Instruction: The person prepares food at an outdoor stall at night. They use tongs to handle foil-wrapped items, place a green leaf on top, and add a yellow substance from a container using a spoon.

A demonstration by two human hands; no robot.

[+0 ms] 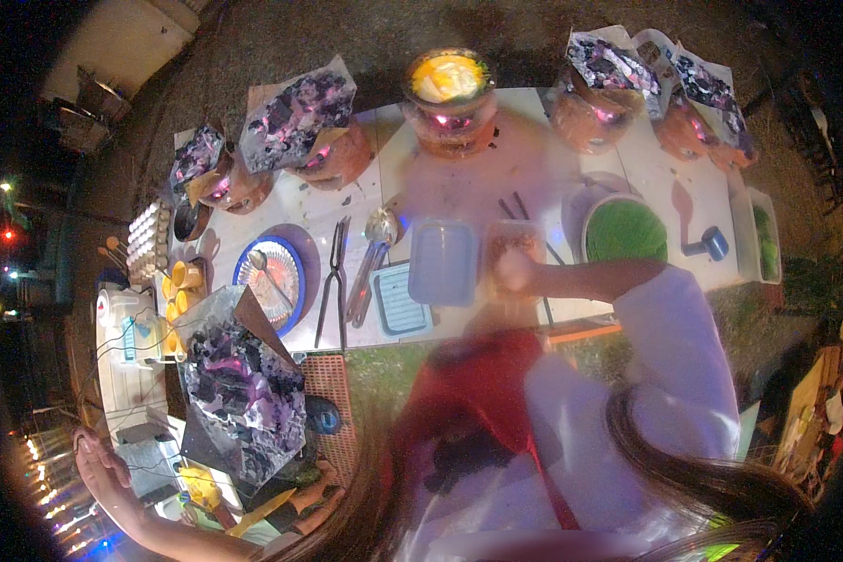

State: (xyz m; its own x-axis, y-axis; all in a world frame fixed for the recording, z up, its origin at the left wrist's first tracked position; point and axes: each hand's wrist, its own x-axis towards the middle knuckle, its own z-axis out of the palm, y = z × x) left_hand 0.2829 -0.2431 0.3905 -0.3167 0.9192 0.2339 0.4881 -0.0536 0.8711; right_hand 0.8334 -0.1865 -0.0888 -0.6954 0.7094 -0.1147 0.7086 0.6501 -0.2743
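Note:
At the lower left, my left hand [103,461] has its fingers curled round thin dark wires. The wires run up and across toward a metal sheet tray of glowing charcoal [244,389], beside an orange perforated crate. My right hand [515,269] reaches over the table, at a small clear container [513,234] with something brownish in it. Blur and haze hide its fingertips. Left of that hand lie a pale blue rectangular tub [444,262] and a light blue ridged tray [404,298]. To its right stands a round vessel lined with green leaf [626,230].
Clay stoves [332,164] line the far edge, several under charcoal sheets. A pan of yellow batter [448,77] heats on the middle stove [451,129]. Nearer are tongs [331,286], spoons [373,248], a blue-rimmed bowl [298,298], egg trays [147,239], yellow cups [184,276] and a blue dipper [714,244].

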